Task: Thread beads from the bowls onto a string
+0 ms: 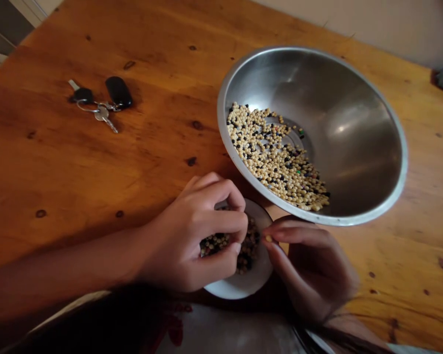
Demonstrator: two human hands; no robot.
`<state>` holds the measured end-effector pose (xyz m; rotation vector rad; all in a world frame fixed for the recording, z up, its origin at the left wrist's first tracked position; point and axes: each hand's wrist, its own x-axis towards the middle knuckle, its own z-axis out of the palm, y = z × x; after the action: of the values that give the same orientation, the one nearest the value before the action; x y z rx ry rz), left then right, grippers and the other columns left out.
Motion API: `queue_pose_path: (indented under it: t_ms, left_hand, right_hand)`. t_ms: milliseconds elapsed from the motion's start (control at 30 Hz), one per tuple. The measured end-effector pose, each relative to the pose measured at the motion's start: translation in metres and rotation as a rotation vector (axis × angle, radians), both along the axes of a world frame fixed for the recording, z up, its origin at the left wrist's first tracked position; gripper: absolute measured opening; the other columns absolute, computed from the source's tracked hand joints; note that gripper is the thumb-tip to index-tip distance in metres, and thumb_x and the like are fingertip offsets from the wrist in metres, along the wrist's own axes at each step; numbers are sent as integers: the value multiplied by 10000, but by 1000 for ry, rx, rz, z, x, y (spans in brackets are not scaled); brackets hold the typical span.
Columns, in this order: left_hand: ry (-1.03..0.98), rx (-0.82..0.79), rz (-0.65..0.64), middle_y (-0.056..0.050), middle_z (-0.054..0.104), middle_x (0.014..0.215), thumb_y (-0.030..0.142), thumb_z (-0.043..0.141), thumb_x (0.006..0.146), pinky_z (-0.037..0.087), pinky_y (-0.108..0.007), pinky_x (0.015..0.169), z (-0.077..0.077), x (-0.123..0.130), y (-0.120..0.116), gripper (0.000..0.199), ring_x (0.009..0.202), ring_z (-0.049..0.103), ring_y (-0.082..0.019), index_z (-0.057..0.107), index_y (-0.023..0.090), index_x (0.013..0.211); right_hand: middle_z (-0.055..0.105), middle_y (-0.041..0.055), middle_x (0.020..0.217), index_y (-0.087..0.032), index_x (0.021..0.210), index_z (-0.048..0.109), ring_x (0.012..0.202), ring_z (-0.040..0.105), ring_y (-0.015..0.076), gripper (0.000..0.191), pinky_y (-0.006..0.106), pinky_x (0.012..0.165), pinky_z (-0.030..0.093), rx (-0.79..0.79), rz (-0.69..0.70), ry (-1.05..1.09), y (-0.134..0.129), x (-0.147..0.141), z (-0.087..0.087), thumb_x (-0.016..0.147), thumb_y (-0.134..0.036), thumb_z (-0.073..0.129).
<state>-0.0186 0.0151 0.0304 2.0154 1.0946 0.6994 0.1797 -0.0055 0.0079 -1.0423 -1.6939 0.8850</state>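
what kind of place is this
Probably a home kitchen or dining room: a knotty orange pine table, a bunch of metal keys with a black fob lying on it, and a round stainless steel mixing bowl.

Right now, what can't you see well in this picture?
Head view:
- The left hand hides some beads in the white bowl.
- The right hand's fingers mostly cover what they pinch.
- Beads in the steel bowl are too small to identify.

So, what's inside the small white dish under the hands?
The white dish holds small round pale and dark grains. The left hand covers much of them, so the grains and dish bottom beneath it cannot be seen.
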Motion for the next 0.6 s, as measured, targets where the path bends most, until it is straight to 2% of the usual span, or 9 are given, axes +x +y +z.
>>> queue_pose_path:
  t_ms: [367, 600]
  left_hand:
    - [-43, 19, -32, -28, 518, 853, 194, 553, 738, 392, -324, 803, -4, 1, -1, 96, 822, 476, -178, 592, 213, 652]
    - [-51, 11, -26, -14, 502, 860, 147, 536, 740, 353, -296, 816, -3, 2, -1, 111, 844, 459, -146, 600, 182, 656]
  right_hand:
    - [690, 13, 852, -230, 943, 635, 785, 651, 147, 225, 286, 703, 548, 6, 47, -76, 3, 3, 3, 779, -77, 657]
    - [695, 6, 843, -203, 920, 633, 778, 650, 119, 191, 244, 725, 539, 14, 60, -68, 4, 3, 6, 780, -79, 669]
